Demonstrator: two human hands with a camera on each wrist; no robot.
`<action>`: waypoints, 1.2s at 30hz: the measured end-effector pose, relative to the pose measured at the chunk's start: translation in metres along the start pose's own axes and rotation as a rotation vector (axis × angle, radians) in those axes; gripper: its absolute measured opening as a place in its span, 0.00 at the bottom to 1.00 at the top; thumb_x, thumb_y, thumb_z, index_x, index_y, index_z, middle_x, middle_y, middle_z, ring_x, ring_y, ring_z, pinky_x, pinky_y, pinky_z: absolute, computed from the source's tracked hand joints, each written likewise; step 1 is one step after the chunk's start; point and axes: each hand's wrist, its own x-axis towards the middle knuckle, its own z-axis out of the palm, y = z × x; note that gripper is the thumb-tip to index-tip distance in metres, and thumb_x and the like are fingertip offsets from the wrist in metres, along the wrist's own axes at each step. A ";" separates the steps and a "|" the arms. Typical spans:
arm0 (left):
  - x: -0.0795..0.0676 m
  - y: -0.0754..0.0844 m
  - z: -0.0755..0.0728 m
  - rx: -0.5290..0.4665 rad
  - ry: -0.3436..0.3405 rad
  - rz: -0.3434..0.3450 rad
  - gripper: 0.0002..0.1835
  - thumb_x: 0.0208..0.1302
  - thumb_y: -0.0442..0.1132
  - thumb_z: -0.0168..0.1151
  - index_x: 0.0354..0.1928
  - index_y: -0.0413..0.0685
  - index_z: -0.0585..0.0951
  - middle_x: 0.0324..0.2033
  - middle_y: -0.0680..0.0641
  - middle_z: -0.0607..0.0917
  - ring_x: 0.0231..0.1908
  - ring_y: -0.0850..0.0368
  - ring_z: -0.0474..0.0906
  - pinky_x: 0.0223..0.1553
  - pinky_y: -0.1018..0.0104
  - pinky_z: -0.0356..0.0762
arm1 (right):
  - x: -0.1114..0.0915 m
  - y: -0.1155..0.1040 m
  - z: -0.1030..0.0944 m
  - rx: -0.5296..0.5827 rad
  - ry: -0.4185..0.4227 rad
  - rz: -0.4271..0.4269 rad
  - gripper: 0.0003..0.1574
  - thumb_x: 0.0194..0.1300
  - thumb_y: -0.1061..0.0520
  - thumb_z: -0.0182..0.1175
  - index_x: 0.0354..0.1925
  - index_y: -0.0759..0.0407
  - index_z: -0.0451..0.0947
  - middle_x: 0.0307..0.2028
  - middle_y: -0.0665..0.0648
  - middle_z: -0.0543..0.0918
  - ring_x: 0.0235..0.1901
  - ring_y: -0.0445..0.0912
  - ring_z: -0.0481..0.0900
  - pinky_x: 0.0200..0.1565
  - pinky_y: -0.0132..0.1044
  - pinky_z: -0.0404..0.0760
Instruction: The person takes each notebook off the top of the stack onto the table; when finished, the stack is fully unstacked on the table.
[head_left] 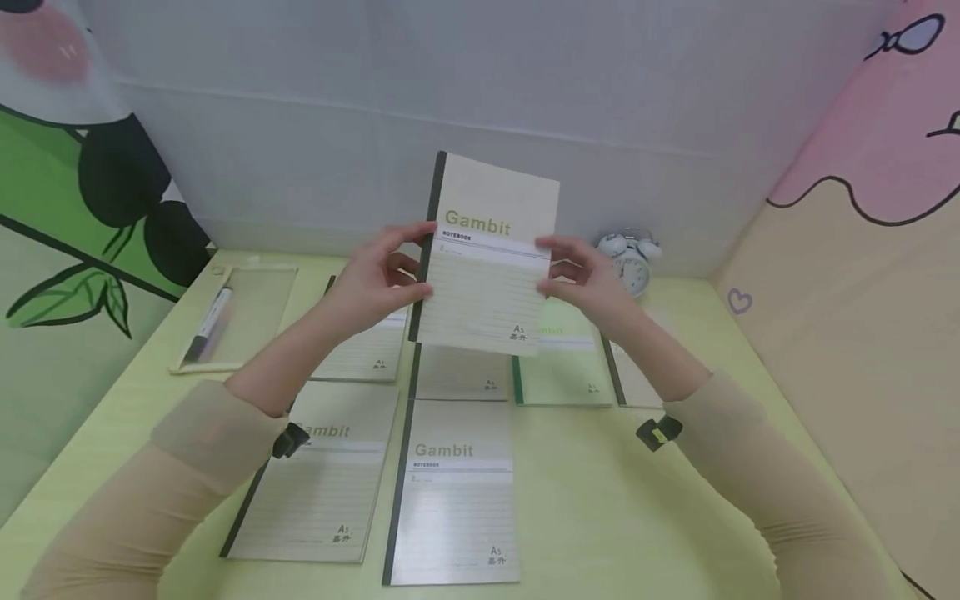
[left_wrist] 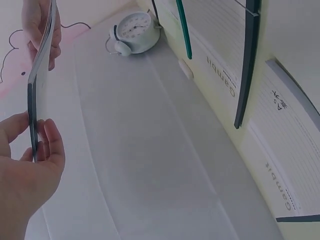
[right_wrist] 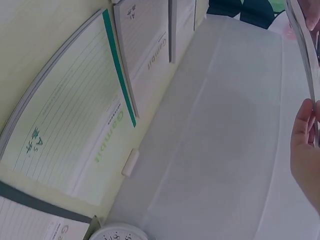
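A notebook (head_left: 491, 275) with a pale "Gambit" cover and a dark spine is held up above the table, its cover facing the head camera. My left hand (head_left: 367, 283) pinches the spine edge between thumb and fingers. On the opposite edge, my right hand (head_left: 588, 279) grips with thumb and fingertips. The left wrist view shows the notebook edge-on, slightly bent. Below it lie more notebooks: one at front left (head_left: 315, 492), one at front middle (head_left: 453, 500), and a green-spined one (head_left: 566, 371) behind to the right. Others are partly hidden by the arms and the raised notebook.
A shallow tray (head_left: 292, 292) holding a marker (head_left: 210, 321) sits at back left. A white twin-bell alarm clock (head_left: 632, 271) stands at back right, behind my right hand. A small whitish block (right_wrist: 131, 162) lies by the table's rear edge, against the grey backdrop (head_left: 525, 100).
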 end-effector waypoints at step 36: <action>-0.057 -0.020 0.132 0.284 -0.473 -0.009 0.39 0.47 0.43 0.75 0.64 0.57 0.71 0.39 0.70 0.80 0.52 0.61 0.67 0.58 0.46 0.55 | -0.129 0.044 -0.077 -0.643 -0.461 0.072 0.53 0.52 0.43 0.70 0.71 0.45 0.57 0.31 0.49 0.75 0.37 0.42 0.75 0.38 0.33 0.74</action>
